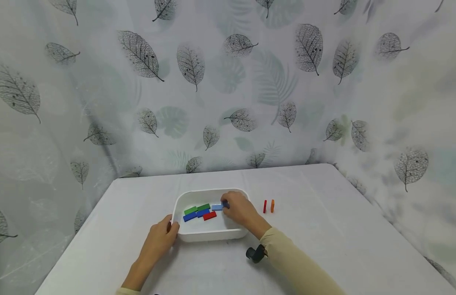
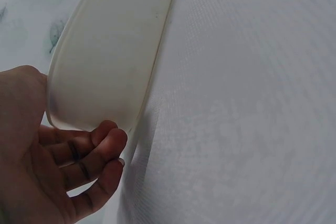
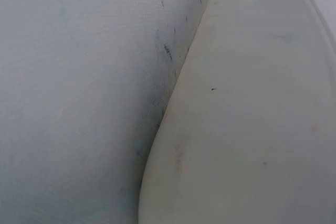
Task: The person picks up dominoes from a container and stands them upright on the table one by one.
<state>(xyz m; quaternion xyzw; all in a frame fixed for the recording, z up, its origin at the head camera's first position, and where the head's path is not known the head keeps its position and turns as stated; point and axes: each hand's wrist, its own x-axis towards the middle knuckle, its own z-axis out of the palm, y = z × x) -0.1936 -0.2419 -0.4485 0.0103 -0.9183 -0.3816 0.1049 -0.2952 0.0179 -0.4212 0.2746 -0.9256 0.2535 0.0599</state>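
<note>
At the far side: pale backdrop [image 1: 220, 98] printed with grey veined leaves.
Worktop [image 1: 323, 246]: white, finely woven, far corners rounded.
Tray [image 1: 213, 236]: white, smooth, lightly scuffed, mid-worktop.
Blocks [image 1: 209, 216]: flat oblongs, green, blue, red, inside the tray; red [image 1: 265, 206] and orange [image 1: 272, 206] ones to its right.
Left hand [image 1: 160, 237]: fingers gripping the tray's left rim.
Right hand [image 1: 239, 208]: fingers pinching a dark blue block [image 1: 225, 204] at the tray's right part.

i record on my remote feed: a tray [image 1: 209, 236] on the counter [image 1: 286, 180], the cloth backdrop [image 1: 220, 90] behind. in the tray, six blocks [image 1: 203, 213] lie left of the right grip [image 1: 241, 209]; the left grip [image 1: 159, 241] is at its left end. two outer blocks [image 1: 272, 206] sit on the counter, right of the tray.
</note>
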